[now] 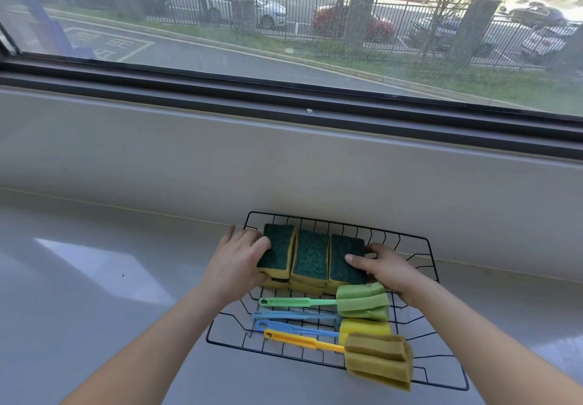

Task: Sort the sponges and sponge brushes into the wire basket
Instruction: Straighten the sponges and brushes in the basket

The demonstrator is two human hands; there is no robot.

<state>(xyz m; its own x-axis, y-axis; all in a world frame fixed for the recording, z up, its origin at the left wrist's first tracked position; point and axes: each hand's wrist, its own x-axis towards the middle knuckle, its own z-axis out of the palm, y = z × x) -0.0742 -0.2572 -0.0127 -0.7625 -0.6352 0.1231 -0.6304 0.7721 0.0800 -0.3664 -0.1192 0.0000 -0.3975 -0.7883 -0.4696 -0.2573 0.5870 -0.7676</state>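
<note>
A wide window (284, 25) looked out on a fenced road and parked cars, above a pale grey surface (94, 278) that carried a black wire basket (339, 225) at its far edge, against the low wall under the sill. A person's bare forearms reached in from the near side.

The left grip (239, 262) clasped the left sponge stack (277, 254), fingers curled over its green scouring top and left side. The right grip (388, 270) clasped the right sponge stack (345, 259), thumb laid across the top and fingers round the right side. The middle sponge stack (310, 258) sat pressed between the two, all three side by side in the far half of the basket, green tops up over yellow foam.

In the near half lay the sponge brushes, handles pointing left and heads to the right: the green sponge brush (362, 302) farthest, two blue handles (293, 315) running towards a yellow sponge head (364, 327), and nearest the orange-handled sponge brush (378, 357), whose olive-brown head overhung the basket's near rim.
</note>
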